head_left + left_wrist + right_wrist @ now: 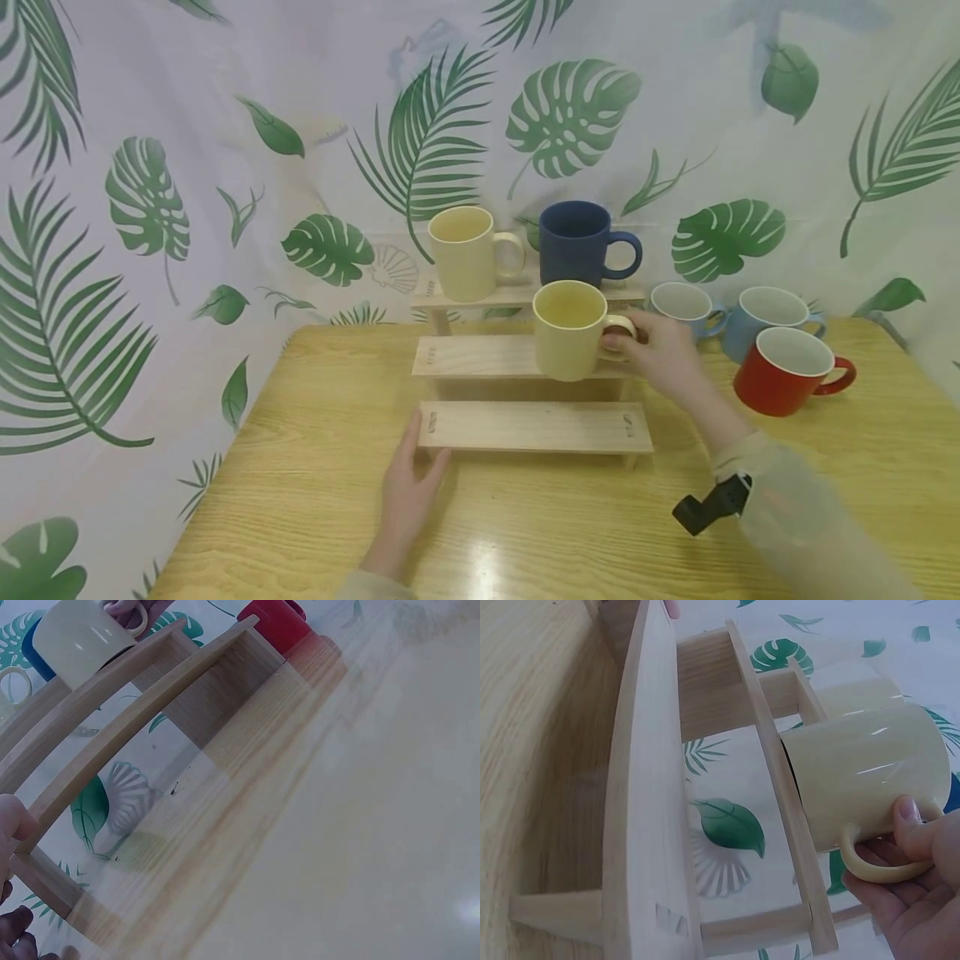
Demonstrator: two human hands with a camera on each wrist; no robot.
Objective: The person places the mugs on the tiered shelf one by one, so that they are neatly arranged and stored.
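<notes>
So our right hand has the cream mug pinched by its handle, and our left hand is way off from it, gripping the front left corner of the rack with the thumb at the front edge. Nice split: one carries, one braces.

The mug is upright-ish at the right part of the middle shelf, base right around the front edge. Honestly we can't tell if it's touching wood or just above it. So we'd want it pushed back until the whole base sits on the board, and we'd let go of the handle only once it's flat. The rack looks light, so that left hand bracing matters; a bump could nudge it.

Go gently toward the back too: the navy mug stands just behind, up on the top shelf, with another cream mug to its left. Further right, the red mug and two pale blue mugs sit on the worktop, so mind the forearm there.
</notes>
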